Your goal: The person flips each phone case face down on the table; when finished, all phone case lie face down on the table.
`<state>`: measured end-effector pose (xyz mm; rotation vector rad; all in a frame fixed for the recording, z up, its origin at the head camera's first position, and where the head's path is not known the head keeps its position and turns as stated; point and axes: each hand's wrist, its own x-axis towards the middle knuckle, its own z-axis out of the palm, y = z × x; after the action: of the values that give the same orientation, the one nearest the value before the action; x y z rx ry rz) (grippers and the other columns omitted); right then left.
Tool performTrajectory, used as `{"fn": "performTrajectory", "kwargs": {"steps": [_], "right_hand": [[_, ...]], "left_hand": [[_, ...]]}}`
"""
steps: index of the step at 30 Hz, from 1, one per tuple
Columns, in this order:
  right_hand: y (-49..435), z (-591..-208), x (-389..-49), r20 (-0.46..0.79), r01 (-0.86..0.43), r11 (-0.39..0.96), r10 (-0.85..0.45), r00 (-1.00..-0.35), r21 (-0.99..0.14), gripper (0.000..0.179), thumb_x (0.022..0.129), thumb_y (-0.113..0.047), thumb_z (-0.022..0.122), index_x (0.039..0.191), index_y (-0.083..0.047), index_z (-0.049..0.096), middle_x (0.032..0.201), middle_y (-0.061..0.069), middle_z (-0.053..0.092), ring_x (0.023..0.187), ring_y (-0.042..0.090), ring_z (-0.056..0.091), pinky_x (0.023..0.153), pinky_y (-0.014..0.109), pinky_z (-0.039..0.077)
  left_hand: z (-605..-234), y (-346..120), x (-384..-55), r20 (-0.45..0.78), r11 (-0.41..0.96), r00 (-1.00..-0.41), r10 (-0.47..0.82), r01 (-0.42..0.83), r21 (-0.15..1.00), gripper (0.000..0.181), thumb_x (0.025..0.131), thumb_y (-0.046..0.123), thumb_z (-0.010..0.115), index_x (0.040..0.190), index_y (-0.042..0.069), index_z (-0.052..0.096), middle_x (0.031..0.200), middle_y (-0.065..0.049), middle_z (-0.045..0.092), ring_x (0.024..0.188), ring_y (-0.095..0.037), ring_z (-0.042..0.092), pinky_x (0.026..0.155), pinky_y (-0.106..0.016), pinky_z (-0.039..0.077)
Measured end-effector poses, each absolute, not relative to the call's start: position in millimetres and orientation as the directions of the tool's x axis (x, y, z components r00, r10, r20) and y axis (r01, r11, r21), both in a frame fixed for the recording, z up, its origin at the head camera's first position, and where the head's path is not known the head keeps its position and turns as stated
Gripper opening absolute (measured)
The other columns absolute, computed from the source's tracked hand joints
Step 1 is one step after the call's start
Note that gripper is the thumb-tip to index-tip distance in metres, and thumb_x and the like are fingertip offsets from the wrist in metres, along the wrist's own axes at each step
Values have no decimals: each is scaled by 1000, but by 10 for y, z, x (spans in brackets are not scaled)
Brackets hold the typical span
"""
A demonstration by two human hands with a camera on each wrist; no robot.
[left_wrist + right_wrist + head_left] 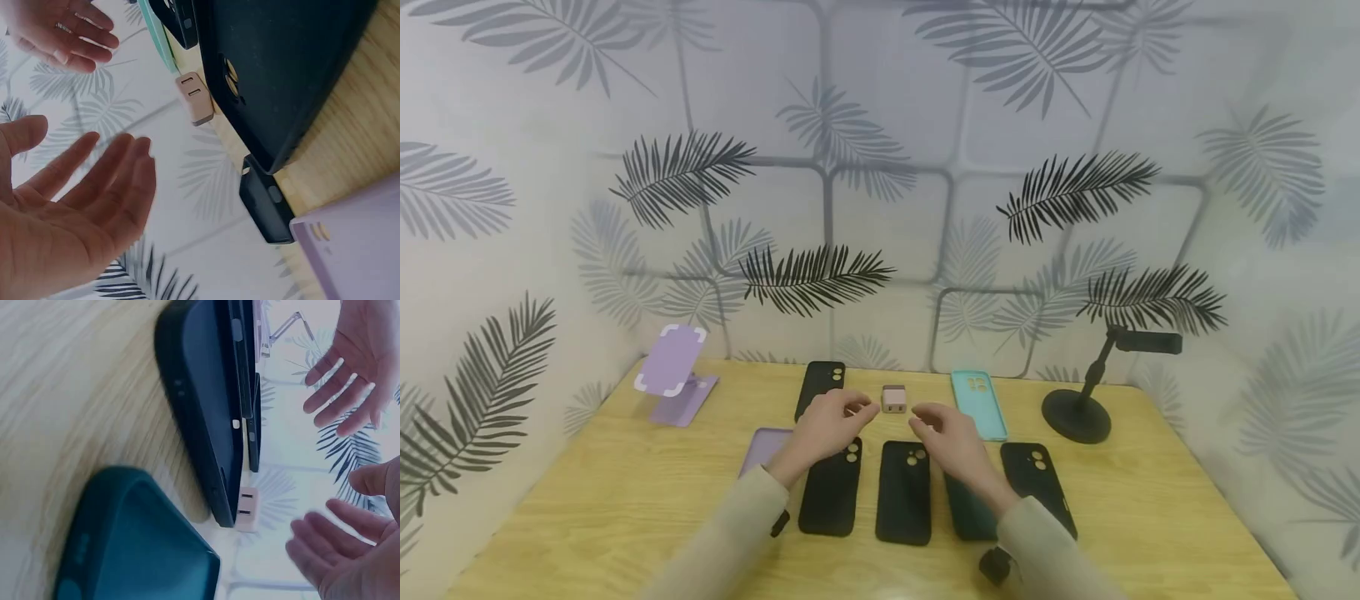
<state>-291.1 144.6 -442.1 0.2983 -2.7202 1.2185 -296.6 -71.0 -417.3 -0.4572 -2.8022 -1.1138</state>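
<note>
Both hands are raised above the table, holding nothing. My left hand (829, 427) hovers over a black phone case (830, 496), its fingers relaxed and pointing inward; in the left wrist view its palm (81, 219) shows. Facing it, my right hand (953, 440) hangs above a dark teal phone case (970, 510), fingers loosely bent. Between and just beyond the fingertips stands a small pink charger plug (894, 399) with two slots. Another black phone case (904, 493) lies between the forearms. The left forearm partly hides a lilac phone case (766, 445).
A black case (818, 385) and a turquoise case (981, 406) lie farther back; another black case (1039, 483) lies right. A lilac phone stand (673, 367) is at the back left, a black stand (1077, 414) at the back right. A leaf-patterned wall borders the wooden table (595, 492).
</note>
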Motion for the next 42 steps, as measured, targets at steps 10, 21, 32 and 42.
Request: {"fn": "performTrajectory", "kwargs": {"steps": [10,21,32,42], "right_hand": [[1358,-4429,-3134,-32,-62,313,-287,-957,-948,31,97,-13,61,124,4,64,126,22,64,109,28,67,91,37,58],[1100,-4418,-3348,-74,-91,317,-471,-879,-944,36,97,-8,60,130,8,57,132,26,58,113,30,64,94,38,56],[897,-4471,-3531,-96,-131,363,-543,-834,-922,34,96,-5,59,129,4,61,130,23,61,113,30,64,96,37,55],[777,-4519,-3654,-138,-111,394,-552,-823,-912,37,97,-2,56,134,4,57,136,20,58,124,31,57,102,38,51]], "left_hand": [[-4204,-968,-3178,57,461,-960,275,184,868,25,98,27,61,114,10,71,104,-7,70,93,-24,66,80,-37,57],[-4214,-1343,-3406,-61,380,-941,332,75,922,32,98,16,60,127,1,61,122,-19,63,106,-35,65,92,-46,56],[-4258,-1661,-3594,-147,415,-950,276,-20,910,34,96,3,57,129,-7,55,135,-29,53,119,-42,57,99,-46,52],[-4398,-1780,-3731,-245,349,-944,223,-157,924,47,90,-11,52,137,-11,47,138,-33,48,125,-41,54,104,-43,49]]}}
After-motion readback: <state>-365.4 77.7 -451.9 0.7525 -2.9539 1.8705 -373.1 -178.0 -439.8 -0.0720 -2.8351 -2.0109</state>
